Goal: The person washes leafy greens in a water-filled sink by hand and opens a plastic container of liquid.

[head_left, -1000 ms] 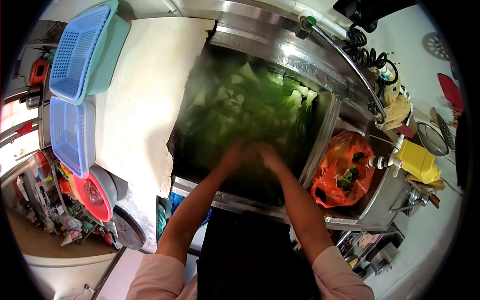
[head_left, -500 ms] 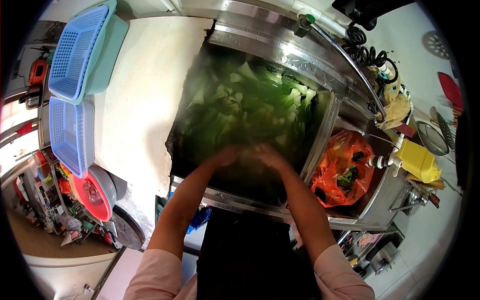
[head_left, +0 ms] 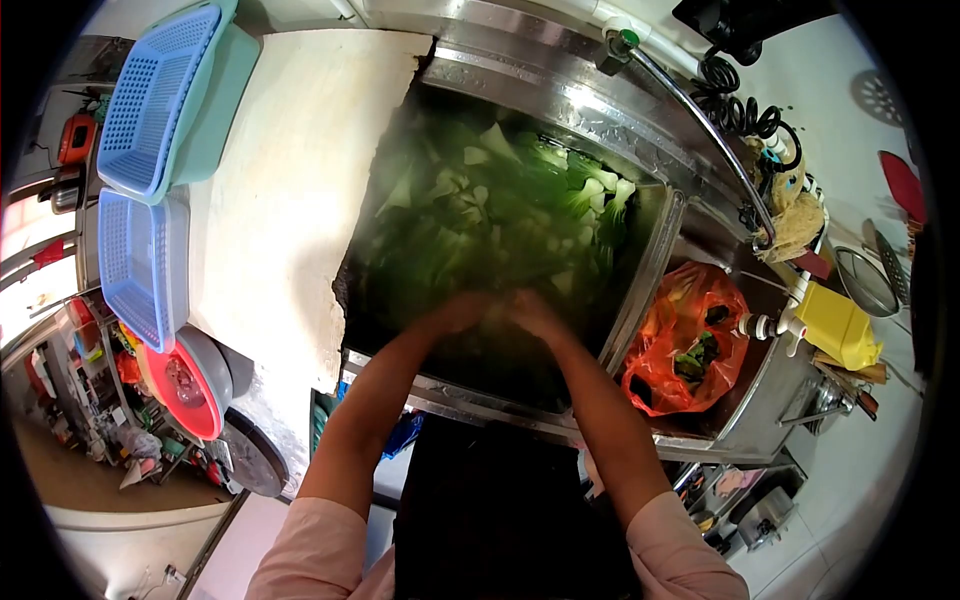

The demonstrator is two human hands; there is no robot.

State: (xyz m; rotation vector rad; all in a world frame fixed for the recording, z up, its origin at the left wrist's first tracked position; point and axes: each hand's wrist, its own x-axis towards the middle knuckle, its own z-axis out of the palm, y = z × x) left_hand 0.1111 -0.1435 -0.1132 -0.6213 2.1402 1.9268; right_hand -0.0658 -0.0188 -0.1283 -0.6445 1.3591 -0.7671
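Left fingers (head_left: 478, 303) and right fingers (head_left: 522, 300) near submerged greens (head_left: 476, 196), sink (head_left: 643, 284) water.

The sink (head_left: 648, 272) holds leafy greens (head_left: 472, 195) in water; the side basin (head_left: 757, 372), a red bag (head_left: 690, 325).

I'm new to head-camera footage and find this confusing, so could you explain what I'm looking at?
There is no machine here. A camera on a person's head looks forward and down, with a wide lens that bends the edges.

The two bare arms are the wearer's own. The left hand and right hand are close together in the murky water of a metal sink, where leafy greens lie. The fingers are too blurred to tell whether they hold anything.

To the left is a pale board, with blue baskets along its outer edge. To the right, a red plastic bag sits in a second basin.
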